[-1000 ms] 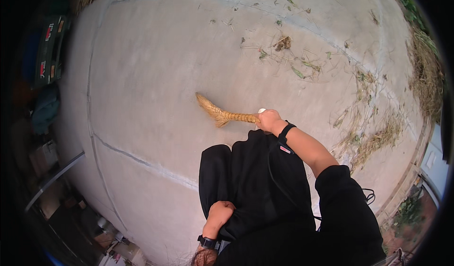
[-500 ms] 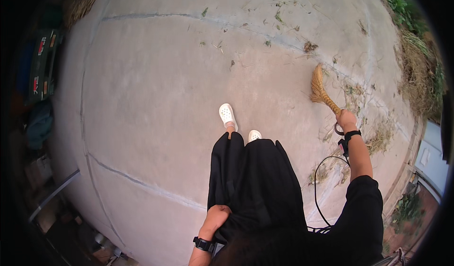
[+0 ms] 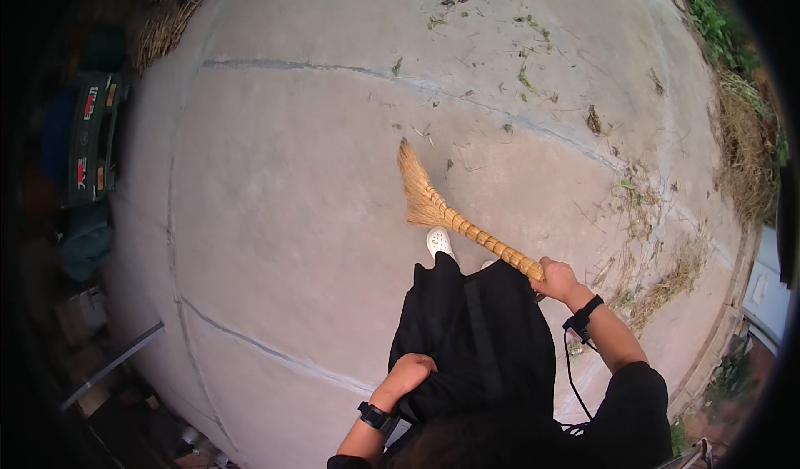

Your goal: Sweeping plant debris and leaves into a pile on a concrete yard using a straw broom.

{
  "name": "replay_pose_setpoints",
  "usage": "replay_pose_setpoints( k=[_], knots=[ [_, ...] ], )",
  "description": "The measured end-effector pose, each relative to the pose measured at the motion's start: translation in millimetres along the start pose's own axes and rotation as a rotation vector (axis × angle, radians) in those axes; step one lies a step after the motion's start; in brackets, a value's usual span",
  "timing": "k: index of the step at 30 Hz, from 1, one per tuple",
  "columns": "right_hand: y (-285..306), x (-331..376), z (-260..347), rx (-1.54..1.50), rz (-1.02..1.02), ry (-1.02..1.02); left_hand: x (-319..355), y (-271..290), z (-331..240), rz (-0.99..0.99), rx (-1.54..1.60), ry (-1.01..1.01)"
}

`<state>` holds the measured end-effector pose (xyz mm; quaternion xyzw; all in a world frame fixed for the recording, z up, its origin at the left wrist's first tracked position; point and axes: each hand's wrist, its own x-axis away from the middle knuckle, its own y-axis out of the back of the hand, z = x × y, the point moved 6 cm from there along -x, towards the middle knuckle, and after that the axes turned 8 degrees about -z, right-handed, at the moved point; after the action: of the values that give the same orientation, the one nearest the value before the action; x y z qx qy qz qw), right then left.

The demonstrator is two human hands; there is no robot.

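right hand (image 3: 557, 279): fist closed, arm stretched forward, dark band on wrist | left hand (image 3: 408, 371): fingers curled against own dark clothing, elbow bent, watch on wrist

**An outdoor concrete yard beside a home**

The ground is a wide concrete slab (image 3: 275, 219) crossed by shallow joint lines, littered with leaves and dry stems (image 3: 533, 77). Dried grass and green weeds (image 3: 742, 136) edge its far side. Stacked crates (image 3: 92, 136) and household clutter line the shaded left margin. A straw broom (image 3: 450, 215) crosses the slab.
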<state>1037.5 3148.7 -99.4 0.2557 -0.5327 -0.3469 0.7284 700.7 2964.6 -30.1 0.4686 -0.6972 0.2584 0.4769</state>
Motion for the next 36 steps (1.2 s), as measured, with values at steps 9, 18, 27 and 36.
replay_pose_setpoints(
  k=[9, 18, 27, 36],
  knots=[
    [-125, -164, 229, 0.301, 0.250, 0.503, -4, 21, -17, -0.022, 0.222, 0.261],
    [-10, -238, 64, 0.485, 0.307, 0.271, -27, -10, -50, -0.111, 0.370, 0.369],
    [192, -241, -228, 0.628, 0.084, -0.300, -64, -26, -182, 0.004, 0.334, 0.360],
    [263, -212, -219, 0.354, -0.142, -0.302, -93, -17, -215, -0.094, 0.304, 0.221]
  ],
)
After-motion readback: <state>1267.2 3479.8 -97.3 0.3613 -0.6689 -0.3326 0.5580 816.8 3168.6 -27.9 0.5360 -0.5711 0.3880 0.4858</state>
